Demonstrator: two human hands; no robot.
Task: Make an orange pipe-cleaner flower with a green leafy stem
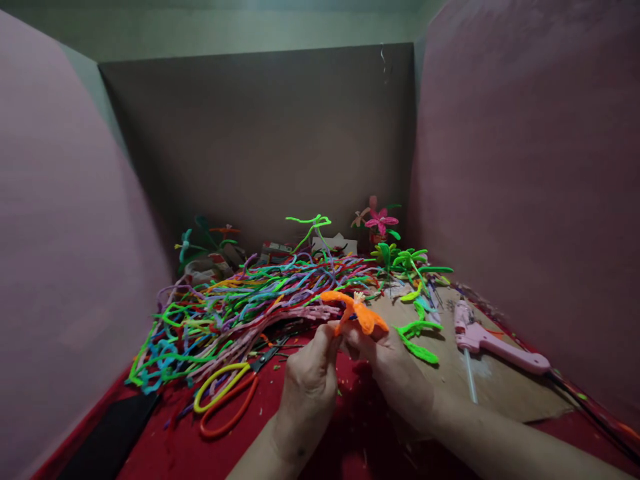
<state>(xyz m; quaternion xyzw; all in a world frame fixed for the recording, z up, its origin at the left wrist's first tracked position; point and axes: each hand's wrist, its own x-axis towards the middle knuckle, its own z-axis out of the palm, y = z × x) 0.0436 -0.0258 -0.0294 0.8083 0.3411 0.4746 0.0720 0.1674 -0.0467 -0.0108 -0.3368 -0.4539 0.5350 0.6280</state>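
Observation:
An orange pipe-cleaner flower [369, 319] with pale stamens at its centre is held up in front of me in both hands. My left hand [313, 363] pinches it from below on the left, thumb and fingers pressed together. Closed on its underside from the right is my right hand [387, 360]; its fingertips are partly hidden beneath the petals. Scissors [253, 367] with one yellow and one red handle loop lie left of my left hand. Green pipe-cleaner leaves [420, 341] lie just right of my right hand.
A big heap of coloured pipe cleaners [250, 293] spreads behind the scissors. On cardboard [510, 393] at the right lies a pink glue gun [500, 343] with its cord running right. Finished flowers [383, 221] stand at the back. Walls close in both sides; a black flat object [110, 437] lies front left.

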